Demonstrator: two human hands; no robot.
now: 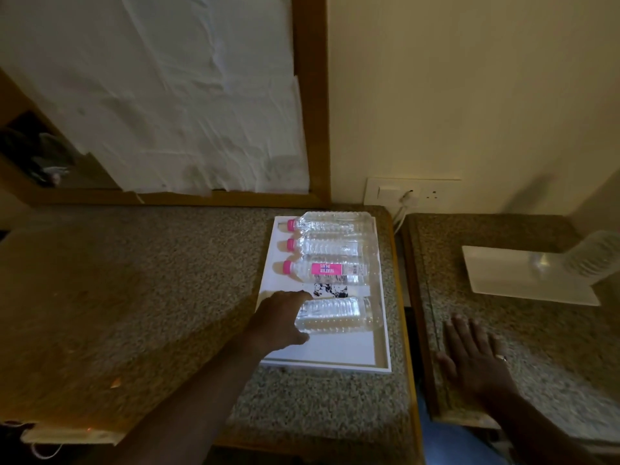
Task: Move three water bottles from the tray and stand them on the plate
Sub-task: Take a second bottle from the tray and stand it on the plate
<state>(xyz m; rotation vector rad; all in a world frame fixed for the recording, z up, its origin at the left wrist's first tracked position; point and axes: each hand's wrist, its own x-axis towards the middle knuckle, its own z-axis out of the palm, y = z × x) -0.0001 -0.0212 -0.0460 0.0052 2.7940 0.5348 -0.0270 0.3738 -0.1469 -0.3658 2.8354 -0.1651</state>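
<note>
Nearest to us, our right hand (476, 357) lies flat on the near part of the right-hand worktop (550, 364), fingers spread and holding nothing. Our left hand (283, 322) reaches across the left worktop (161, 270) into the white tray (335, 352), which sits along that worktop's right edge. Its fingers curl around the neck end of the nearest bottle (335, 315), which lies on its side; whether the grip has actually closed on it we cannot tell, since the hand hides the cap.

Three more bottles lie on their sides toward the tray's far end: one with a pink label (330, 271), a middle one (330, 246) and the farthest (335, 223), all with pink caps pointing left. On the right worktop, one bottle (585, 256), blurred, already stands on the white plate (503, 273).

These look like full, clear, thin-walled plastic bottles, so we judge them moderately heavy, smooth, and liable to dent or roll under a loose pinch. The ribbed body should give firmer purchase than the neck. We would wrap the mid-body, lift level, then turn it upright, setting it down squarely away from the standing bottle.
</note>
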